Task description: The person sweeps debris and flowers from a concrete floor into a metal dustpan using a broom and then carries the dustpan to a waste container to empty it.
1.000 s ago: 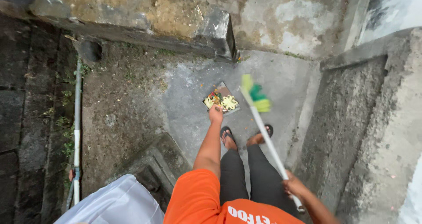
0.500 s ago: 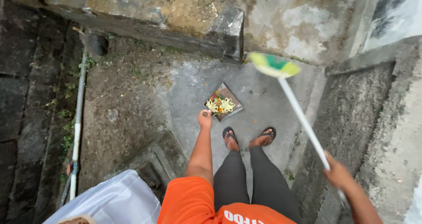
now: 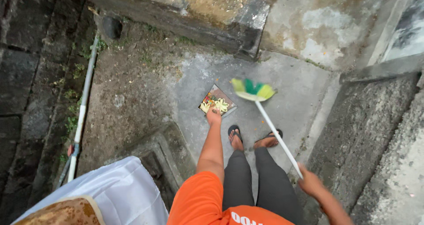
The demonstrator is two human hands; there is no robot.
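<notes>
I stand on a concrete floor in black sandals (image 3: 234, 132). My left hand (image 3: 214, 116) hangs down with its fingers curled and nothing visible in it. From above it lines up with the near edge of a small square tray of yellow and white flowers (image 3: 217, 102) lying on the ground. My right hand (image 3: 310, 182) grips the white handle (image 3: 278, 139) of a broom. The broom's yellow and green head (image 3: 253, 89) is blurred and raised off the floor, just right of the tray.
A white pipe (image 3: 82, 112) runs along the mossy ground at left. A sunken drain recess (image 3: 154, 161) lies beside my left leg. White cloth (image 3: 112, 192) fills the lower left. A stone ledge (image 3: 229, 24) and stained wall stand ahead, with a raised concrete step (image 3: 366, 128) at right.
The broom head swung from high at the right back down toward the tray. My right hand came in closer to my body. My left hand shifted forward to the tray's edge.
</notes>
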